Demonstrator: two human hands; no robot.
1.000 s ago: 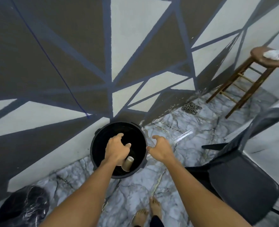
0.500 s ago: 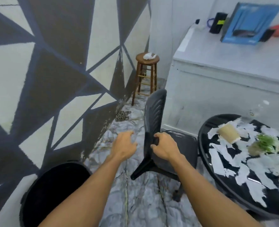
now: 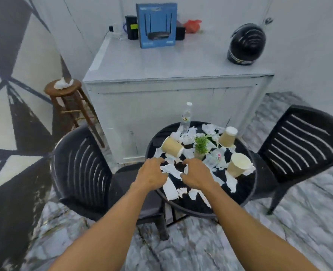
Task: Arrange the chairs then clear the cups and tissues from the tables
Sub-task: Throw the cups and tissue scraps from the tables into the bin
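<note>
Now tissues (image 3: 169,187) litter the table (image 3: 242,189), three cups (image 3: 172,147) across its far half. Over its near-left edge my left hand (image 3: 152,173) hovers loosely curled, empty; my right hand (image 3: 198,176) curls against one, whether pinching it I cannot tell.

No legible text: print on the blue router box (image 3: 156,26) and the bottle label (image 3: 185,119) too blurred.

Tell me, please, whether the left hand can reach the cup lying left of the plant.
Probably yes: the left hand hovers just short of the cup, with only tissue scraps between them.
</note>
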